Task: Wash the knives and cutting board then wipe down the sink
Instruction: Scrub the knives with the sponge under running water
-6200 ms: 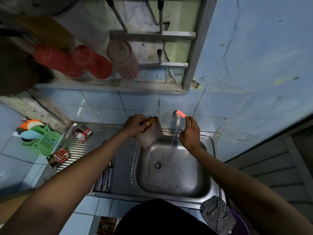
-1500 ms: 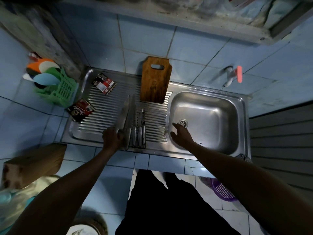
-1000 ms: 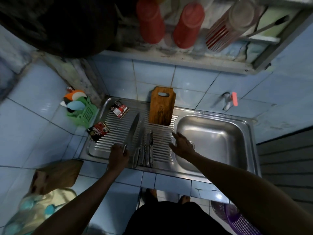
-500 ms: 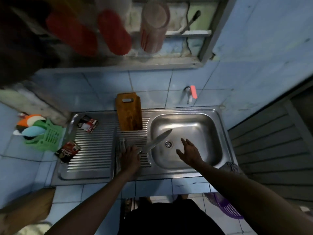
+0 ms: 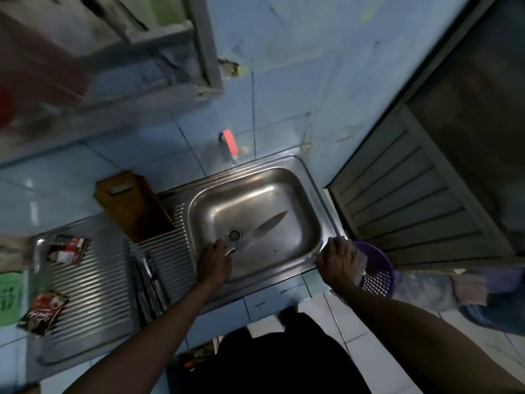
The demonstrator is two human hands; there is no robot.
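Observation:
My left hand point(image 5: 213, 263) grips the handle of a large knife point(image 5: 265, 227), whose blade points up and right over the basin of the steel sink point(image 5: 315, 191), just past the drain point(image 5: 234, 235). At the sink's front right corner my right hand point(image 5: 336, 258) curls onto a checked cloth point(image 5: 359, 264) that lies there. The wooden cutting board point(image 5: 133, 206) leans against the tiled wall at the back of the drainboard. Several smaller knives point(image 5: 150, 282) lie side by side on the ribbed drainboard, left of my left arm.
A tap with a red handle point(image 5: 230, 142) sticks out of the wall above the basin; no water shows. Two sachets point(image 5: 66, 248) point(image 5: 42, 312) lie on the drainboard's left part, beside a green basket point(image 5: 10, 291). A purple basket point(image 5: 377, 274) stands below the sink's right corner.
My left hand carried the large knife from the drainboard out over the basin. My right hand left the basin and went to the cloth at the front right corner. The view swung right.

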